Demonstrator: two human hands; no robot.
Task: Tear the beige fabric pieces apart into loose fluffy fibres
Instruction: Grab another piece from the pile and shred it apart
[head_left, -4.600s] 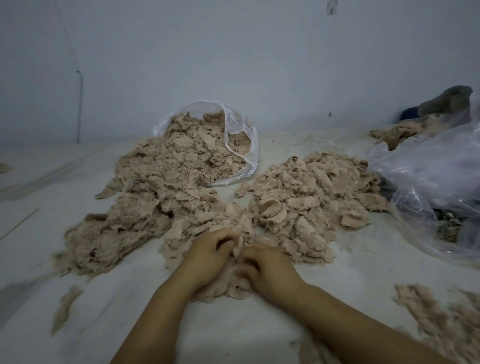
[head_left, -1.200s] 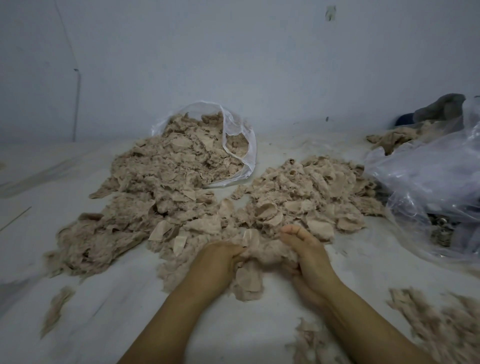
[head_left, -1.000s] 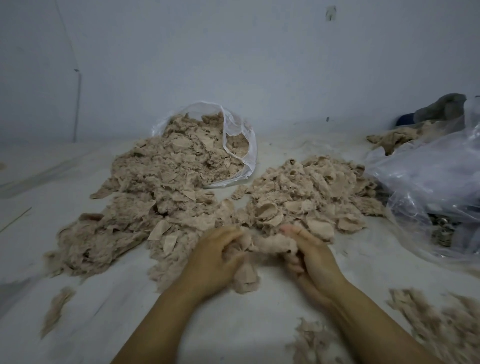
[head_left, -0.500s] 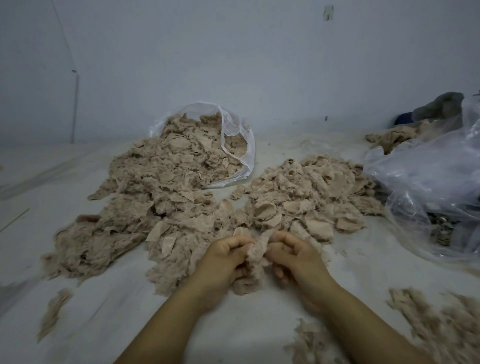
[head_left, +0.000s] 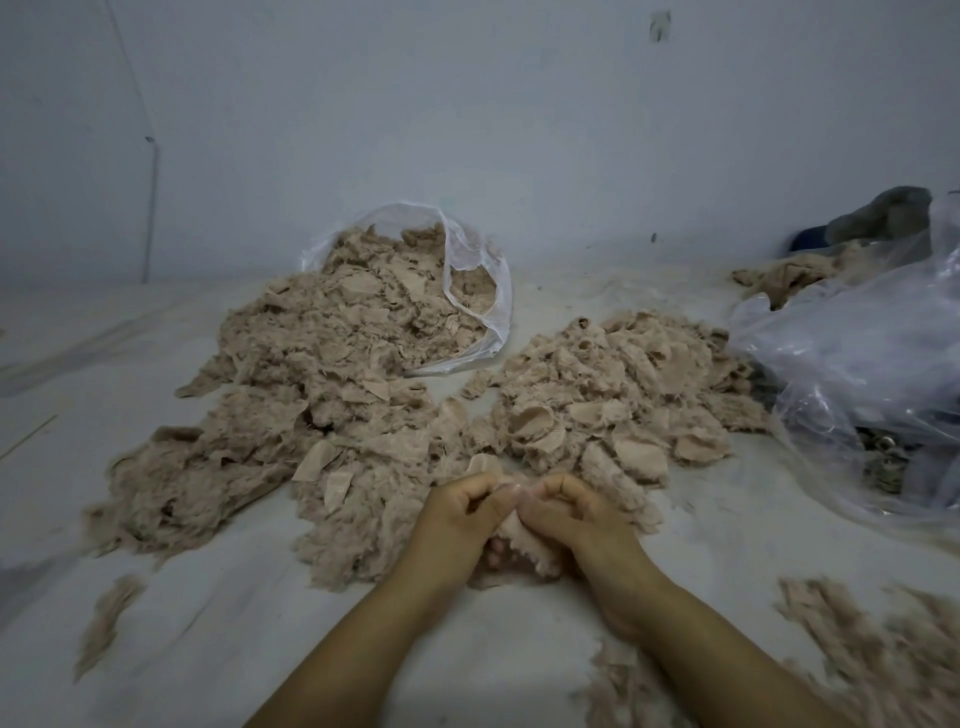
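Left hand (head_left: 457, 512) and right hand (head_left: 566, 512), knuckles touching, both pinch one small beige fabric piece (head_left: 522, 538) near tabletop (head_left: 218, 623) front edge, before heaped beige fabric scraps (head_left: 597, 395).

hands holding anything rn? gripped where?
Yes: both the left hand and the right hand pinch one beige fabric piece at its top edge, fingertips close together.

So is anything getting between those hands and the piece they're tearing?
Nothing visible. Both the left hand and right hand already pinch the fabric piece directly, just in front of the fabric piles.
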